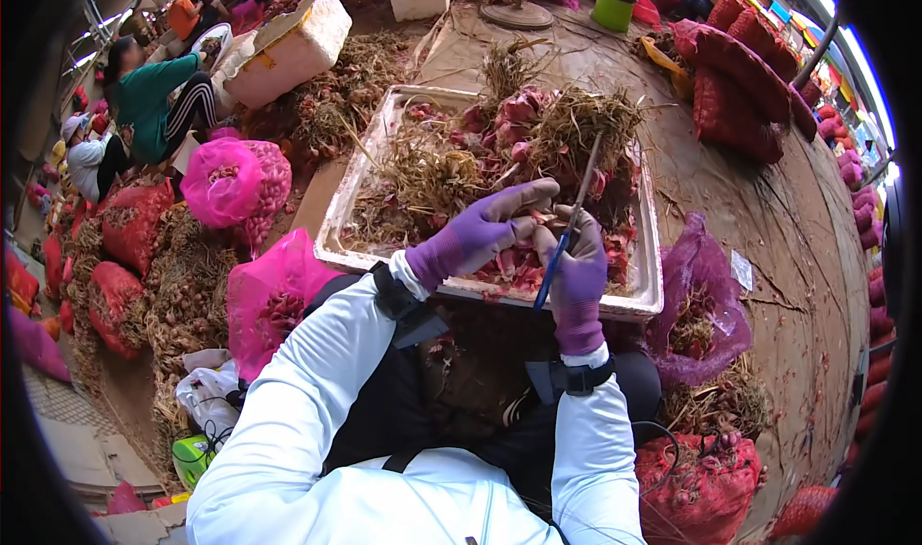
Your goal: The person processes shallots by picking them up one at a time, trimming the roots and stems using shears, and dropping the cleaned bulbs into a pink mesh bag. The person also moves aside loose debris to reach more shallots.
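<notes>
Market floor heaped with red mesh sacks (740, 84); white foam tray (645, 300) at centre. Right hand (579, 274) grips a blue-handled blade (570, 233), long axis toward 1 o'clock. Left hand (477, 233), at 9 o'clock, pinches a shallot (540, 220) touching the blade.

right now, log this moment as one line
left hand: grips small reddish bulb | right hand: holds blue-handled knife | both above white foam tray of roots and peels
</notes>
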Tool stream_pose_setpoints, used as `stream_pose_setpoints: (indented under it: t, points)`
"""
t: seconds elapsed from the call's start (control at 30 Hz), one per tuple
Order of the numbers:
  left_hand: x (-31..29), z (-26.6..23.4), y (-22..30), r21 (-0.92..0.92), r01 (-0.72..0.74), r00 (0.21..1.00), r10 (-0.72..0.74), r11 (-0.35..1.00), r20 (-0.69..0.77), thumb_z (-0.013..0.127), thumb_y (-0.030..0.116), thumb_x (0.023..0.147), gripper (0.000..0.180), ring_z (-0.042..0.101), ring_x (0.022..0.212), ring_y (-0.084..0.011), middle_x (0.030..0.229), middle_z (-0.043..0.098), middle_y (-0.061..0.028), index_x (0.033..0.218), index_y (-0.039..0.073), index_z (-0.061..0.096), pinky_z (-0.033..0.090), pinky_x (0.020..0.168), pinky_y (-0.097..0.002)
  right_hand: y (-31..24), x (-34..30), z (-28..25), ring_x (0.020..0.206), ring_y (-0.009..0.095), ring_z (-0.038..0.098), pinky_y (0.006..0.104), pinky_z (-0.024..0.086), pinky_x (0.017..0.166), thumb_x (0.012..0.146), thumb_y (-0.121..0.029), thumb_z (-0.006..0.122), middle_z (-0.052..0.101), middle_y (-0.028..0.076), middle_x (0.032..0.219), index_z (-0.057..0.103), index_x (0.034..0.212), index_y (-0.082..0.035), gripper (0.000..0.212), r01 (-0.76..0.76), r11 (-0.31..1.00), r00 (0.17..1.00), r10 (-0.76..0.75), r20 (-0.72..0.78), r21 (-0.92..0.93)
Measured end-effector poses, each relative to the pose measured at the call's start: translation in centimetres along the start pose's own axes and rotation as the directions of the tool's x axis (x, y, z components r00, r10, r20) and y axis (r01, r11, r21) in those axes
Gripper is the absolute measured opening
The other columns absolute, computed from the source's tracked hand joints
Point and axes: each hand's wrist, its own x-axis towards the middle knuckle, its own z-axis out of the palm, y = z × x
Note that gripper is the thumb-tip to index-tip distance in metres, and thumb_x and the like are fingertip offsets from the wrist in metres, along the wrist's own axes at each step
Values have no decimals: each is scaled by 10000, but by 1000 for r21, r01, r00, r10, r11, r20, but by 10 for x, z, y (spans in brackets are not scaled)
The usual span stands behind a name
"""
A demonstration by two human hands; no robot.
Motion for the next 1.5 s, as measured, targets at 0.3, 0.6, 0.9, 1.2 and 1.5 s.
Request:
stream_pose_setpoints:
  t: [0.3,0.6,0.9,1.2,1.5]
  points:
    - [0,6,-4,84,149,987,-143,985,-73,493,229,1001,462,571,987,-73,1255,556,-57,1394,10,386,488,865,-234,1,-1,-6,695,57,566,191,486,629,816,50,622,593,16,876,546,1123,-18,324,-4,999,997,7,-76,46]
    - [-3,1,8,-87,340,937,-346,936,-57,636,104,882,611,598,774,-83,1010,622,-33,1422,13,365,502,709,-237,-1,3,-8,741,85,608,236,510,692,819,-1,646,636,32,908,562,1145,-40,339,396,818,911,-406,69,-416]
    - [-6,7,25,175,424,906,-417,888,-77,595,159,885,480,580,717,-59,870,620,-2,1335,32,487,494,648,-224,-7,-1,-10,705,156,641,276,505,671,786,7,650,629,62,823,606,1066,-63,293,470,673,878,-427,218,-571]
    - [-9,-2,23,271,528,843,-535,805,-54,581,190,882,434,584,716,-66,878,626,-12,1283,31,529,510,648,-229,-13,-5,-7,623,109,578,255,477,615,762,-7,657,602,53,720,621,1035,-61,281,363,709,932,-277,236,-604]
    - [-6,-8,16,173,488,864,-502,856,45,604,200,889,553,543,729,-40,926,598,11,1396,45,447,461,632,-202,-6,0,-14,660,37,514,190,441,600,774,34,599,578,-20,811,603,1089,-17,319,164,928,984,-131,119,-334]
